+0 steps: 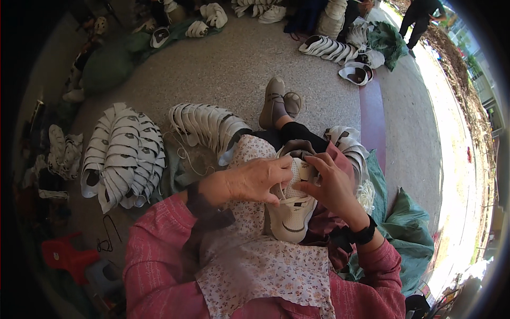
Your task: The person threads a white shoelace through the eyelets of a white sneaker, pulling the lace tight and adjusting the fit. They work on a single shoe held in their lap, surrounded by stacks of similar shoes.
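speckled concrete floor (pixel 223 74), stacked shoe uppers (pixel 125 157) around.

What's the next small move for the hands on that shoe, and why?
Probably pull the lace through and snug it. The white shoe lies on the lap, toe toward the person. The left hand presses its side, while the right hand pinches at the tongue by the opening. A lace strand lies slack across the upper, so taking that up looks like the nearest step.
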Demonstrator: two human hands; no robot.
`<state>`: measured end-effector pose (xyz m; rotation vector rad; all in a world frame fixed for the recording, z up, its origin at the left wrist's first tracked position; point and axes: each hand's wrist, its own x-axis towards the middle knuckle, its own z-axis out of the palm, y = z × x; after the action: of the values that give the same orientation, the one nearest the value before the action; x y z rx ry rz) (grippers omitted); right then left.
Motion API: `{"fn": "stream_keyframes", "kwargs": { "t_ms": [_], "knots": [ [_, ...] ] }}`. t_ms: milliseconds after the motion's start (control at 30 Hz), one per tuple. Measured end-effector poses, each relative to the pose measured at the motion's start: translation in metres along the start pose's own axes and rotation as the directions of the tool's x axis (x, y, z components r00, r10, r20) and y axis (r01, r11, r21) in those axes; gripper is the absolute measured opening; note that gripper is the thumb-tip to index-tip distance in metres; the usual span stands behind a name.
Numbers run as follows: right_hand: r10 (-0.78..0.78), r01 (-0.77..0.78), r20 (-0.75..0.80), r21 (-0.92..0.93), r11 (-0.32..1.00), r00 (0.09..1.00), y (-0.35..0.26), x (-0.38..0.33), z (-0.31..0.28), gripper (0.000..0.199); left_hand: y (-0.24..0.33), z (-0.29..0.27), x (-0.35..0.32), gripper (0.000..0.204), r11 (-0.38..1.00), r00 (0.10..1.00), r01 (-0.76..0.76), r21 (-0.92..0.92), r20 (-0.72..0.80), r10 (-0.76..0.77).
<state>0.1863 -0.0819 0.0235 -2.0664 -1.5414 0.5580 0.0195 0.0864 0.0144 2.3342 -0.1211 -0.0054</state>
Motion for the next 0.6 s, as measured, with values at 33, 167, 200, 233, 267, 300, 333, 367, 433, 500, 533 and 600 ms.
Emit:
{"fn": "stream_keyframes", "kwargs": {
  "t_ms": [33, 167, 200, 233, 267, 300, 333, 367, 433, 500, 533, 600],
  "knots": [
    [-0.024, 0.024, -0.013, 0.0, 1.0, 1.0, 0.002, 0.001, 0.002, 0.06, -0.002, 0.004, 0.0, 0.039, 0.999, 1.0, -0.019, -0.034, -0.007, 0.019],
    [-0.04, 0.04, -0.026, -0.007, 0.999, 0.999, 0.002, 0.002, 0.009, 0.058, 0.001, 0.006, 0.006, 0.036, 0.993, 0.998, -0.059, -0.105, -0.014, 0.058],
    [-0.026, 0.026, -0.018, -0.013, 1.0, 1.0, 0.001, 0.003, 0.01, 0.057, 0.004, 0.005, 0.009, 0.036, 0.992, 0.998, -0.068, -0.108, -0.018, 0.066],
    [-0.028, 0.028, 0.002, -0.021, 0.999, 1.0, 0.0, 0.004, 0.013, 0.056, 0.008, 0.004, 0.012, 0.036, 0.991, 0.997, -0.076, -0.11, -0.023, 0.074],
    [-0.029, 0.03, 0.02, -0.031, 0.999, 0.999, -0.002, 0.006, 0.016, 0.055, 0.011, 0.003, 0.014, 0.035, 0.99, 0.996, -0.087, -0.112, -0.028, 0.085],
    [-0.031, 0.032, 0.038, -0.04, 0.999, 0.999, -0.002, 0.007, 0.017, 0.053, 0.01, 0.005, 0.014, 0.035, 0.989, 0.995, -0.096, -0.108, -0.029, 0.094],
    [-0.056, 0.058, 0.046, -0.025, 0.998, 0.997, 0.002, 0.009, 0.019, 0.053, 0.006, 0.007, 0.014, 0.035, 0.989, 0.994, -0.105, -0.105, -0.029, 0.103],
    [-0.087, 0.087, 0.05, -0.012, 0.996, 0.995, 0.006, 0.013, 0.019, 0.052, 0.005, 0.007, 0.014, 0.034, 0.989, 0.993, -0.117, -0.096, -0.032, 0.114],
    [-0.169, 0.168, 0.022, 0.046, 0.985, 0.985, 0.01, 0.015, 0.015, 0.05, 0.004, 0.006, 0.014, 0.032, 0.986, 0.997, -0.071, -0.153, 0.011, 0.073],
    [-0.272, 0.276, -0.048, 0.126, 0.953, 0.961, 0.01, 0.016, 0.006, 0.047, 0.005, 0.002, 0.013, 0.03, 0.969, 0.998, -0.016, -0.248, 0.05, 0.029],
    [-0.199, 0.207, -0.058, 0.198, 0.958, 0.978, 0.006, 0.014, -0.001, 0.043, 0.007, 0.0, 0.012, 0.029, 0.949, 0.997, 0.017, -0.316, 0.071, 0.006],
    [-0.045, 0.058, -0.047, 0.337, 0.94, 0.998, -0.007, 0.005, -0.018, 0.034, 0.006, 0.003, 0.01, 0.027, 0.922, 0.997, 0.041, -0.385, 0.073, -0.014]
  ]
}}
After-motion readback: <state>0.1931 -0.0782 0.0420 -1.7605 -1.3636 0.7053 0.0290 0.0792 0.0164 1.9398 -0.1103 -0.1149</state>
